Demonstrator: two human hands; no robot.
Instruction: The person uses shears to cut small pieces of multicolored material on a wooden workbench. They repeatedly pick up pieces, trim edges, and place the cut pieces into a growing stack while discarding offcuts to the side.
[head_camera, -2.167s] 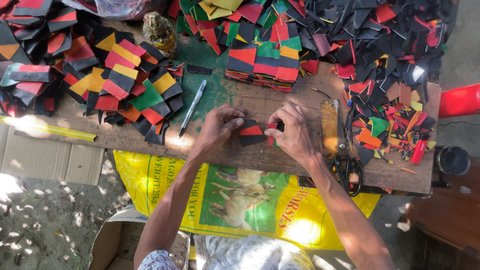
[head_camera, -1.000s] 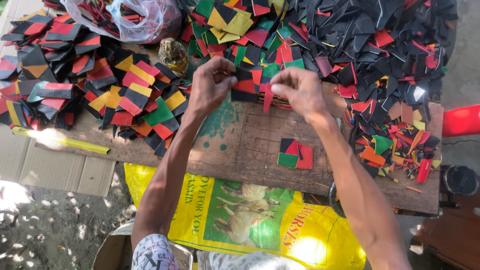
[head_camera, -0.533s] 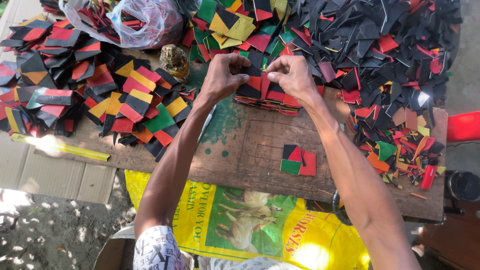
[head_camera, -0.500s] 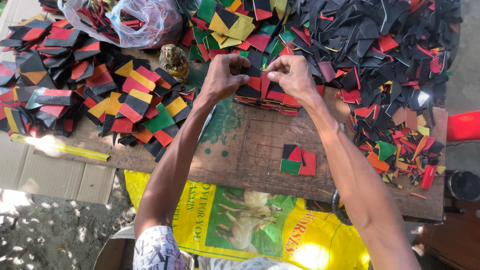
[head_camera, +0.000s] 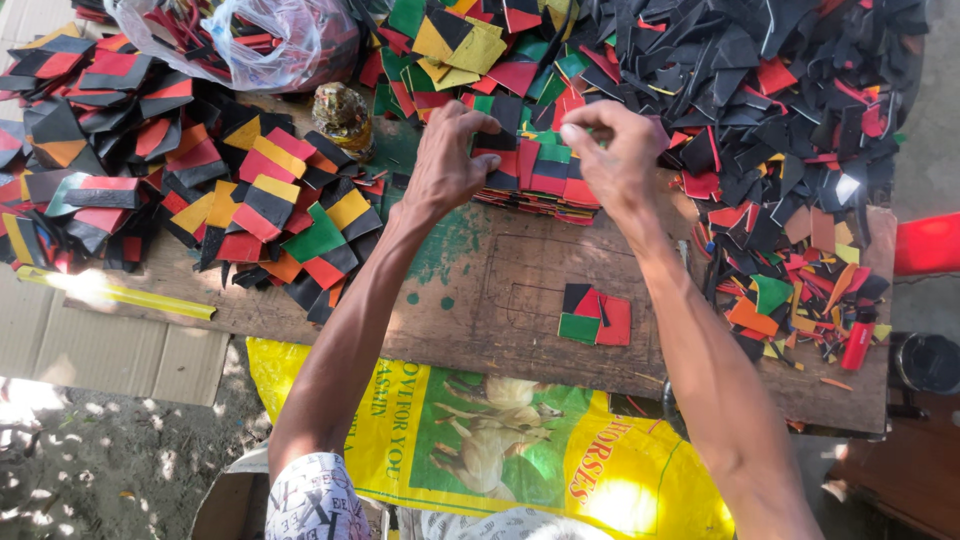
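Both hands, left hand (head_camera: 447, 160) and right hand (head_camera: 612, 150), pinch the stacked row of colored pieces (head_camera: 535, 180), its long axis along the counter's (head_camera: 500, 290) far edge. A clear plastic bag (head_camera: 250, 40) at the far left corner holds more scraps.

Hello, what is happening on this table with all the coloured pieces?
A person works at a worn wooden board covered with heaps of black, red, yellow and green cut pieces. Both hands are at a neat stack of red, green and black squares at the far side of the board: the left hand rests its fingers on the stack, and the right hand pinches at its top. One assembled square piece lies alone nearer the person, beside loose scraps.
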